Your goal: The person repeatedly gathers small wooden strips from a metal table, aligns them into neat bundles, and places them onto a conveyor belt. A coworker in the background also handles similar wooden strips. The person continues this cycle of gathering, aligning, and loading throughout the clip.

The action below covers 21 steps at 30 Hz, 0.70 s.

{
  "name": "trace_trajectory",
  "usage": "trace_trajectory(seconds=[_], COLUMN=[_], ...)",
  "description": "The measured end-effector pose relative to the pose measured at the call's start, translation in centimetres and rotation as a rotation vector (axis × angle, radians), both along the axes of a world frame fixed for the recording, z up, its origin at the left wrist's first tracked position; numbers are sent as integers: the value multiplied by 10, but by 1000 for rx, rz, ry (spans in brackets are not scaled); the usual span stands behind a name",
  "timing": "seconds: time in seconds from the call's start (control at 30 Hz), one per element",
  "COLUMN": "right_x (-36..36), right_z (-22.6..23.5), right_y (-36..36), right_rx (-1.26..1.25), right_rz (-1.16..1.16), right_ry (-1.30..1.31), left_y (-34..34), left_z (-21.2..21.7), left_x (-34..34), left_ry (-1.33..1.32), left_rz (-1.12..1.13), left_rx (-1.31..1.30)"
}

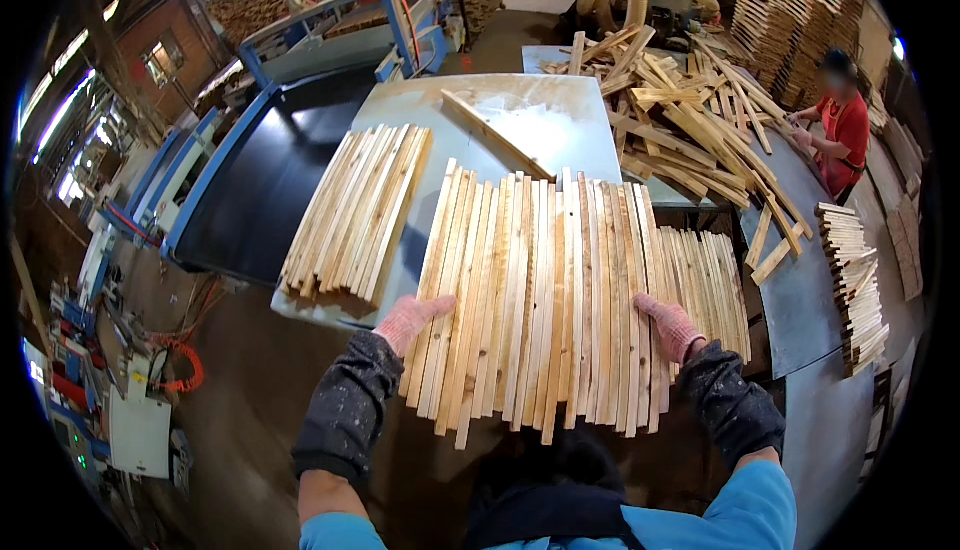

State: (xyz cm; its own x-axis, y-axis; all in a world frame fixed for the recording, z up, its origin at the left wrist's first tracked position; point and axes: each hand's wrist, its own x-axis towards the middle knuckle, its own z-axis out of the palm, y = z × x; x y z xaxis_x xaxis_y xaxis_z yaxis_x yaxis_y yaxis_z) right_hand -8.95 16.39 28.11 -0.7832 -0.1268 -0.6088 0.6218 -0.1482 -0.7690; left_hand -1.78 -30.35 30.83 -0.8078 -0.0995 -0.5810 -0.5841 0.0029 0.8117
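Note:
A wide row of long pale wooden slats [540,290] lies side by side in front of me, its near ends hanging over the table's front edge. My left hand [410,320], in a pink knit glove, presses against the left side of the row. My right hand [668,326], gloved the same, presses on the right side. Both hands squeeze the row between them. A lower stack of slats [712,280] shows just right of my right hand.
Another slat bundle [355,212] lies to the left on the grey table [520,115], a single slat [497,135] behind it. A loose heap of slats [680,115] sits at the back right. A person in red [842,125] works at the far right. A blue conveyor [250,175] stands left.

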Motion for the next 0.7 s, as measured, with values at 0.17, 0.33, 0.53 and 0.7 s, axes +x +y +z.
trace_trajectory(seconds=[0.17,0.33,0.53,0.7], right_x=[-52,-104,-162,-139], right_z=[-8,-17,-14,-10], right_y=[-14,-34,-60,-67], right_rx=[-83,-69,42,165], right_rz=[-74,-156,-216,-216], right_ry=[80,114,125,174], left_y=[-19,-31,-56,-73], left_z=[5,19,23,-9], left_x=[-91,-175,-261,-267], left_ry=[-15,-68,-35,91], left_rz=[-96,-172,-226,-185], left_rx=[-73,-163,-165,-55])
